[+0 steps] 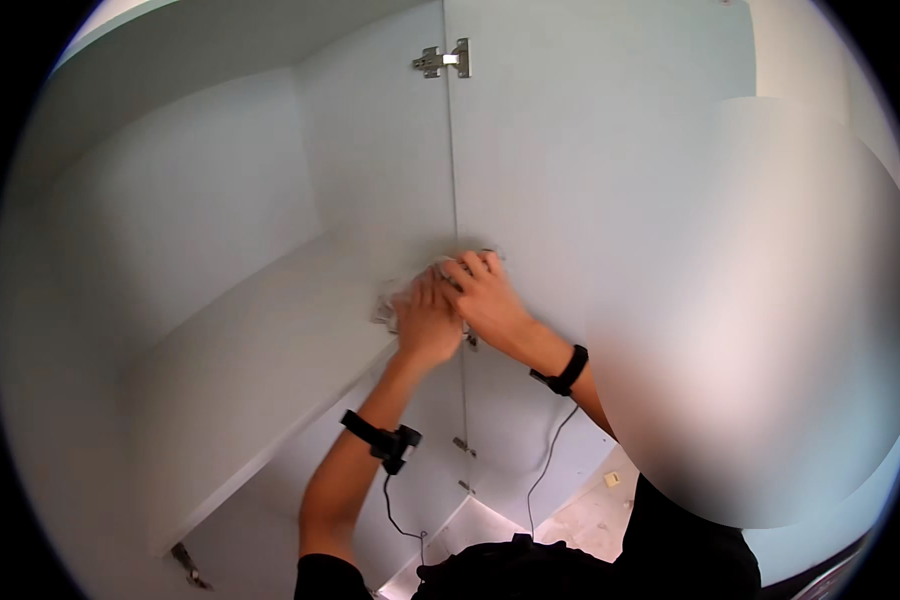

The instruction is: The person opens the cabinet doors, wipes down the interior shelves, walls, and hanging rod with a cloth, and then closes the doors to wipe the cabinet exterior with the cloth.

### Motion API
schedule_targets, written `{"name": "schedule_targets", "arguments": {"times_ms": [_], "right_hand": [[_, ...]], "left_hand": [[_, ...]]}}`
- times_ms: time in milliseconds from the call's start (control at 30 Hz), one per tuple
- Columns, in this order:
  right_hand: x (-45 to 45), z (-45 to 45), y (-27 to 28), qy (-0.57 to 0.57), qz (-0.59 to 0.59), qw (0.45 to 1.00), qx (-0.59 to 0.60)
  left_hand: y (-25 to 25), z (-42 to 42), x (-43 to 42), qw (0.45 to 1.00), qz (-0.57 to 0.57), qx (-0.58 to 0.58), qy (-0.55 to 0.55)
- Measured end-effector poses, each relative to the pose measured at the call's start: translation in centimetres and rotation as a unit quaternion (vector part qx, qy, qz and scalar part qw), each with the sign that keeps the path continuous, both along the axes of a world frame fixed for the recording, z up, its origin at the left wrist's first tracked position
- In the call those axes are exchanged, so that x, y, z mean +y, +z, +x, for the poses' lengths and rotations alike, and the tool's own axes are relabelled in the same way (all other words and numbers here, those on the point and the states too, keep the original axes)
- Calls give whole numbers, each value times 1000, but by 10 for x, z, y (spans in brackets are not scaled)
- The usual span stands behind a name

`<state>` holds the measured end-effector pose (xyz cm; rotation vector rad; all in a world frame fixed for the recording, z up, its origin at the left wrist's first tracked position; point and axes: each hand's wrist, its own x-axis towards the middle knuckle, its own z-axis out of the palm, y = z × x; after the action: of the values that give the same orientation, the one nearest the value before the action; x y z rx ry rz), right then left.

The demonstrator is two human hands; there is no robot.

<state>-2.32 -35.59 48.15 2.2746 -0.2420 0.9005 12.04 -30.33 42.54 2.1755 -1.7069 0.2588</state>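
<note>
Smooth, pale grey cabinet panels surround a crumpled, whitish cloth, bunched at the front corner of a flat shelf beside the upright door. Overlapping on it, the left hand lies flat-fingered and the right hand bends its fingers; whether either grip closes cannot be told. Outward, the shelf's straight front edge runs diagonally, with open room above and below.

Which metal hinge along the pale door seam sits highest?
The silver, winged metal hinge: it alone on that seam is above the bare right hand; the others sit lower.
</note>
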Motion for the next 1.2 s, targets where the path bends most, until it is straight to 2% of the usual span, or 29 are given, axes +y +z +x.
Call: {"name": "schedule_targets", "arguments": {"times_ms": [67,100,167,233,333,400,567,667,900,933,1067,1133,1200], "right_hand": [[-10,-27,-4,-37,-7,999,-8],[-14,-43,-6,-60,-8,998,-15],[-13,-66,-13,-85,-42,995,-2],[-11,-80,-17,-105,-74,992,11],[20,-99,-12,-141,-75,987,14],[40,-120,15,-158,-71,985,-2],[52,-147,94,-163,-114,978,-62],[52,-150,138,-129,-140,974,-120],[52,-168,213,-136,-219,948,-185],[54,-166,198,-118,-220,948,-195],[57,-168,207,-134,-257,930,-227],[62,-185,200,-145,-259,927,-229],[54,-172,208,-158,-262,928,-214]], "left_hand": [[-14,-27,-34,991,-100,-72,-44],[-24,-46,-50,990,-106,-71,-54],[-38,-77,-72,942,-311,104,-75],[-36,-90,-72,938,-316,113,-88],[-33,-99,-46,929,-349,56,-113],[-6,-109,-28,911,-387,39,-135],[103,-122,-7,859,-478,-35,-179],[159,-124,-6,834,-518,-75,-177],[248,-141,-7,778,-587,-133,-179],[235,-140,-5,781,-587,-147,-155],[256,-140,-5,769,-599,-165,-146],[255,-161,-6,784,-590,-147,-125],[254,-144,-19,783,-592,-125,-142]]}}
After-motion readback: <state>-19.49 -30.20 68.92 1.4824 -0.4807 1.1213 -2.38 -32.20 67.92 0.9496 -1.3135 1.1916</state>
